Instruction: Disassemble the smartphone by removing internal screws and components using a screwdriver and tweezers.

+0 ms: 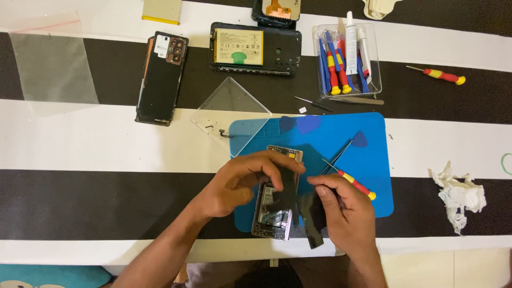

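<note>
I judged I was midway through peeling a dark film strip (298,205) off the opened phone (277,197), which lay on the blue mat (341,138) at lower centre of frame; my left hand (240,184) pinched the strip's top; my right hand (344,210) closed its grip on the strip lower down, red-and-yellow screwdriver (354,184) tucked alongside; next called for a slow, even pull.
</note>
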